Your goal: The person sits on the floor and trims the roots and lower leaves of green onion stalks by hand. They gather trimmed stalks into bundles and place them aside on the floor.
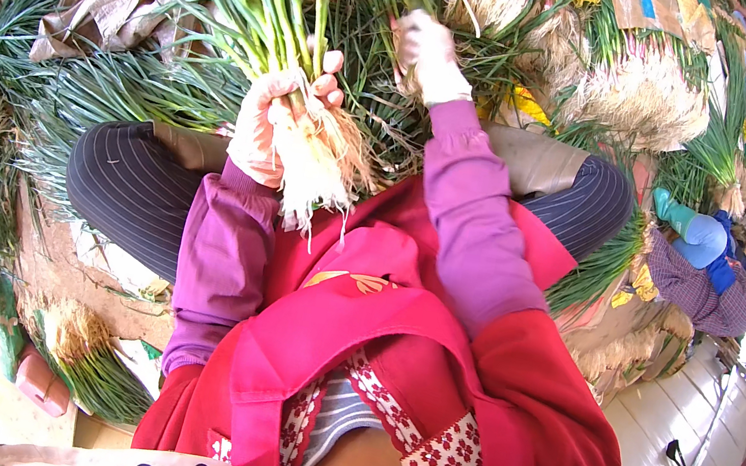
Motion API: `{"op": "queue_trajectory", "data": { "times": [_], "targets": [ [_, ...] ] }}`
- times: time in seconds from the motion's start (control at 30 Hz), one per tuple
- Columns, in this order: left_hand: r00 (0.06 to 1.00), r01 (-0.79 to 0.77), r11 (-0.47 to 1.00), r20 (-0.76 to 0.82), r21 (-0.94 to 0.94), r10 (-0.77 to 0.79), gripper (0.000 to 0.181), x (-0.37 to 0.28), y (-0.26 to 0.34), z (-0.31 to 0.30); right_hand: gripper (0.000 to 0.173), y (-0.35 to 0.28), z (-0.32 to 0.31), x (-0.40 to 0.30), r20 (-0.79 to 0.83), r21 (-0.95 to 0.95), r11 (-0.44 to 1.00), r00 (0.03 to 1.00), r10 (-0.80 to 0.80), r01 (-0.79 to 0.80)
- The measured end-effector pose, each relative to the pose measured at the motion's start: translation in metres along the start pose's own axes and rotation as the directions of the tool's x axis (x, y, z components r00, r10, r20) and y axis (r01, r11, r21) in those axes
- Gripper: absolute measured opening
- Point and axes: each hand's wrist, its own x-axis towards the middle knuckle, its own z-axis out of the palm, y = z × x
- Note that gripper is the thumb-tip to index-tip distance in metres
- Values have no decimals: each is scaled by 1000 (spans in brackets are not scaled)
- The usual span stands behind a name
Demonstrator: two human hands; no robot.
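My left hand (264, 128), in a pale glove with bare fingertips, grips a bunch of green onions (273, 13). Their white roots (323, 157) hang toward my lap, and the green leaves fan out away from me. To the right, my right hand (428, 55), also gloved, is curled and blurred by motion over a pile of loose green leaves (393, 117). Whether its fingers pinch a leaf is hidden. The bunch is held above my crossed legs, in front of a red apron (370, 247).
Root-out bundles of green onions (641, 93) lie at the upper right. Loose onions (122, 84) spread at the left beside a crumpled sack (111, 0). Another bundle (77, 338) rests at the lower left near a pink box (43, 384). Another person (700, 268) sits at the right.
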Motion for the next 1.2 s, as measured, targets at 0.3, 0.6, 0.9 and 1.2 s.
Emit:
{"op": "queue_trajectory", "data": {
  "times": [0.3, 0.6, 0.9, 1.2],
  "targets": [
    [991, 54, 998, -124, -30, -57, 48, 35, -12, -25, 34, -38, -58, 27, -296, -947, -116, 954, -46, -299],
    [966, 129, 991, -232, 38, -117, 34, 37, -19, -26, 21, -10, 24, -75, 379, -925, -82, 876, -299, 372],
    [991, -52, 998, -125, -25, 49, 29, -2, -30, -44, 40, 23, 38, -29, 121, -210, 977, 993, 0, 26],
    [993, 106, 979, -25, -176, -112, 28, 19, -18, -55, 36, 32, 65, -23, 2, 398, 892, 973, 232, -213]
  ]
}}
